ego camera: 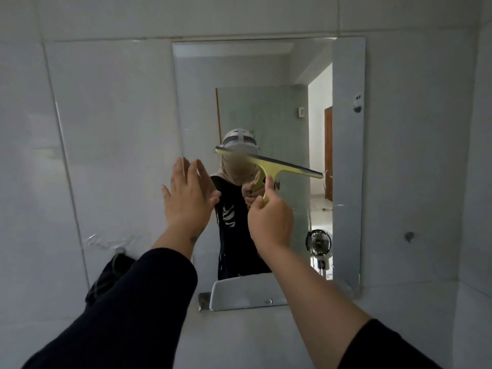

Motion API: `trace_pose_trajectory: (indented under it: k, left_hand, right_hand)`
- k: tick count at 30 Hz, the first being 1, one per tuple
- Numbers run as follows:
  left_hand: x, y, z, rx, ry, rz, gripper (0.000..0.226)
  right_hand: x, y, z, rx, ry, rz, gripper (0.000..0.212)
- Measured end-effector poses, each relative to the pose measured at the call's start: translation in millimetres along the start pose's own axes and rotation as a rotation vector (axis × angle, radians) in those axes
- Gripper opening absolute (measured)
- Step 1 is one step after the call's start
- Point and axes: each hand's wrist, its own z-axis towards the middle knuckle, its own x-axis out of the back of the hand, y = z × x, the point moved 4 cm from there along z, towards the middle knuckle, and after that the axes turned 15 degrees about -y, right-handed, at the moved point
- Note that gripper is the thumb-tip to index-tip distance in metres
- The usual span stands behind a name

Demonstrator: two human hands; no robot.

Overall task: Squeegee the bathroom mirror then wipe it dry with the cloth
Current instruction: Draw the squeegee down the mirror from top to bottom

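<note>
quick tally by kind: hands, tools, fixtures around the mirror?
Hands: 2, left hand open, right hand gripping the handle
Squeegee: 1, yellow
Mirror: 1
Shelf below the mirror: 1
Dark cloth hanging left: 1
Total: 6

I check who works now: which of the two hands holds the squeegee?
The right hand holds the yellow squeegee by its handle. The left hand is open, empty, fingers spread at the mirror edge.

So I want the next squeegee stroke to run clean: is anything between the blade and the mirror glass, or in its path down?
Nothing visible blocks it. The right hand holds the yellow squeegee against the mirror. The open left hand rests at the mirror's left edge, beside the blade. Lower down, only a white shelf sits at the bottom edge.
</note>
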Motion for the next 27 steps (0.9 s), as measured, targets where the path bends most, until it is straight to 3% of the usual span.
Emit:
trace_pose_trajectory:
  k: [11, 23, 27]
  left_hand:
    - [6.8, -15.3, -11.6, 0.039, -0.011, -0.003, 0.088]
    - [-11.2, -7.9, -27.2, 0.045, -0.134, 0.005, 0.092]
    - [-21.5, 6.0, -32.3, 0.013, -0.145, 0.006, 0.092]
  right_hand:
    - [-26.9, -22.5, -21.9, 0.082, -0.129, -0.068, 0.053]
    - [18.0, -9.7, -11.8, 0.326, -0.289, -0.814, 0.061]
    - [39.5, -3.0, -6.5, 0.332, -0.304, -0.93, 0.063]
